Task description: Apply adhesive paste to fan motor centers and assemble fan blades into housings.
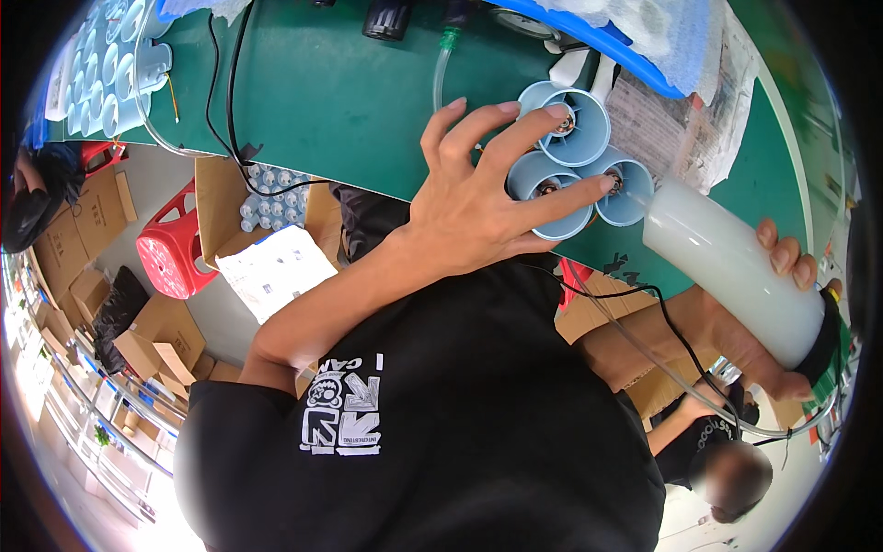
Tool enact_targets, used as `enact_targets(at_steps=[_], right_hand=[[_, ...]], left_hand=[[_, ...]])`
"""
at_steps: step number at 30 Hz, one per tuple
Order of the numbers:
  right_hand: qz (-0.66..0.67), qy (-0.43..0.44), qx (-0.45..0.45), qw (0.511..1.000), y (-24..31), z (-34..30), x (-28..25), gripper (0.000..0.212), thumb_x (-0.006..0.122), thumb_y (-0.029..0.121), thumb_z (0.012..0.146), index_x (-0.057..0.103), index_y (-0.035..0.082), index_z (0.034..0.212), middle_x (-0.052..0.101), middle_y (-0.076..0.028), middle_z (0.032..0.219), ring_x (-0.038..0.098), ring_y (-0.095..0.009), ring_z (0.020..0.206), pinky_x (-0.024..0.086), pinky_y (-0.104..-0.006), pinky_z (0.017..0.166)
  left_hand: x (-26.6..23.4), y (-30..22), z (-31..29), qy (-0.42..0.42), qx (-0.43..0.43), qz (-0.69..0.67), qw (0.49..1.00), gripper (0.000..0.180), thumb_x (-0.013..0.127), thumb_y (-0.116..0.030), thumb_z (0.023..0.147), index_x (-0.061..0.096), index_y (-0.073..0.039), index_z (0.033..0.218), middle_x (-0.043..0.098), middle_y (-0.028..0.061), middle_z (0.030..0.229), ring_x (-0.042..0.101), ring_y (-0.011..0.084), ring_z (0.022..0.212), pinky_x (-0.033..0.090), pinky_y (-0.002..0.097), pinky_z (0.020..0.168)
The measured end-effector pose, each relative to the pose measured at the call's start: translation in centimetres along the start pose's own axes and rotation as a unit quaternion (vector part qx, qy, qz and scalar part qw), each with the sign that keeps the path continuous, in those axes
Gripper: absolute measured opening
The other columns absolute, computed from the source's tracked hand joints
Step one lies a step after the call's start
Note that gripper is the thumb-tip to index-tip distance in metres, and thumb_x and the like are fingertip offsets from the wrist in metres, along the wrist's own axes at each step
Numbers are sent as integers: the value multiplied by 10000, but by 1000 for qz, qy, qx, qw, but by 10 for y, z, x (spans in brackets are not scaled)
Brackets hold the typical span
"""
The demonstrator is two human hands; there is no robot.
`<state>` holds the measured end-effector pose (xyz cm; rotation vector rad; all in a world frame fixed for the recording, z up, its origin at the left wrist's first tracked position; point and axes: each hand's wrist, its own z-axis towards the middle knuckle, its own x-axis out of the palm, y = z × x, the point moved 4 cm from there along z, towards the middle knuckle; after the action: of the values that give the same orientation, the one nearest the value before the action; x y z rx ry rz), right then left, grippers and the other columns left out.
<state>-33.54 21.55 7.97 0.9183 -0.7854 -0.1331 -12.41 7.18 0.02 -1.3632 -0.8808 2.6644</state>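
Three light blue plastic cups stand clustered on the green table: an upper cup [593, 129], a lower left cup [566, 227] and a right cup [639, 198]. Small metallic parts show inside them. Over the cluster my left hand [469, 189] lies palm down, fingers spread. One fingertip dips into the upper cup and another reaches inside the right cup; the thumb is by the lower left cup. In my right hand [768, 345] is a thick, milky white dispensing cartridge [727, 262], tilted, its clear nozzle pointing at the right cup. A dark cap with a hose covers its rear end.
Many blue cups [110, 83] crowd the table's far left. Black cables [235, 92] and a clear tube [441, 78] cross the green table [340, 92]. A blue tray [616, 46] and newspaper [676, 129] lie at right. Left are a red stool [170, 253] and cartons; another person [708, 442] sits lower right.
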Motion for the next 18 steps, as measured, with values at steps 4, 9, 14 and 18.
enact_targets(at_steps=[4, 9, 14, 18], right_hand=[[-25, 4, 42, 999, 9, 0, 2, 1066, 714, 801, 567, 418, -6, 1197, 467, -108, 1096, 466, -290, 985, 301, -471, 961], [22, -80, 0, 997, 6, 0, -4, 999, 784, 761, 498, 503, -42, 1022, 505, -165, 948, 473, -318, 967, 328, -466, 992], [8, -89, -7, 996, 4, 0, -2, 1005, 775, 777, 493, 503, -44, 1003, 505, -152, 936, 477, -305, 936, 334, -462, 963], [-6, -2, 9, 1000, 4, 0, -2, 1058, 699, 827, 567, 418, 12, 1181, 461, -90, 1121, 458, -287, 993, 299, -482, 961]], left_hand=[[-1, 0, 1, -15, 1, 5, 1000, 490, 832, -430, 644, 699, -420, 1116, 472, 69, 1375, 387, 300, 1189, 365, 469, 958], [0, 0, 1, -15, 8, 5, 1000, 485, 830, -435, 652, 698, -420, 1119, 472, 69, 1375, 393, 296, 1183, 359, 472, 957], [1, 0, -1, -17, 4, 10, 1000, 496, 829, -441, 651, 692, -425, 1128, 467, 69, 1379, 394, 291, 1186, 356, 470, 951], [0, -1, 0, -12, 1, 6, 1000, 501, 830, -448, 650, 690, -428, 1131, 464, 66, 1381, 395, 288, 1189, 356, 472, 949]])
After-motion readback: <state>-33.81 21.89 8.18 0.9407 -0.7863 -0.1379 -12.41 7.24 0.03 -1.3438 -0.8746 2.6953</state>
